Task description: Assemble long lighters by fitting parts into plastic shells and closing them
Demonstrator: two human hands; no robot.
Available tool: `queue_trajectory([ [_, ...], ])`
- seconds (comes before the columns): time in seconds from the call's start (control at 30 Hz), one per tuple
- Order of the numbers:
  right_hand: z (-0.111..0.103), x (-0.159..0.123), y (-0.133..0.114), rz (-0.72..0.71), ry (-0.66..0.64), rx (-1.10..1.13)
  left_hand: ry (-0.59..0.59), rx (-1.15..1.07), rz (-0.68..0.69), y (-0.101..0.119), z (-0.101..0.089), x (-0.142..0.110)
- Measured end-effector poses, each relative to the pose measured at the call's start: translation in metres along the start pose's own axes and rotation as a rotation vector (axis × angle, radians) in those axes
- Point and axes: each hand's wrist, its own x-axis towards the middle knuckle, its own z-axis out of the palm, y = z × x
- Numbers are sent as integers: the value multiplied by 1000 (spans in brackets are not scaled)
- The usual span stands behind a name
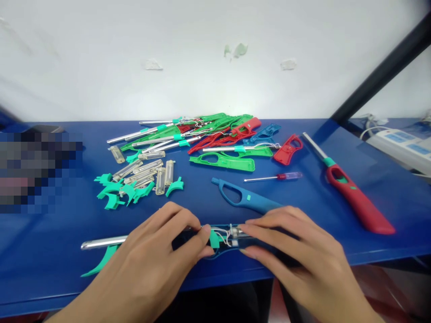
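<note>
An opened blue lighter casing point(215, 256) lies near the table's front edge, with white wires point(224, 233) and a teal piece point(214, 239) inside. My left hand point(158, 251) is closed on the casing, thumb and finger pinching beside the teal piece. A metal lighter tube point(101, 242) and a curved teal trigger point(104, 262) show to the left of that hand. With thumb and fingertips, my right hand point(296, 246) grips the casing's other end, around a small clear part that it largely covers. Just beyond my hands lies the other blue casing half point(249, 197).
Behind are a screwdriver point(272, 176), several clear fuel tanks point(160, 181), teal triggers point(128, 190) and a pile of green casings point(222, 162) with metal tubes. A whole red lighter point(357, 195) lies right. A white power strip point(404, 146) stands at the far right.
</note>
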Motion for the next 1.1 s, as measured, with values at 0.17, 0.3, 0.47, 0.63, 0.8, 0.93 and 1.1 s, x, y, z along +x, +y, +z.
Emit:
queue_trajectory([
  [0.17, 0, 1, 0, -5, -6, 10, -5, 83, 91, -8, -9, 9],
  [0.3, -1, 0, 0, -11, -17, -8, -1, 208, 202, -11, -15, 20],
  [0.47, 0, 0, 1, -36, -19, -16, -5, 265, 275, -14, -10, 23],
  [0.63, 5, 0, 0, -20, 3, -23, -55, 276, 294, -16, -11, 26],
  [0.8, 9, -2, -3, 1, 26, 12, -20, 244, 282, -13, -7, 25],
  [0.93, 11, -2, -5, 2, 31, 43, 31, 226, 269, -14, -1, 22],
  [1.1, 11, -2, -5, 17, 36, 58, -57, 236, 299, -18, -1, 20],
])
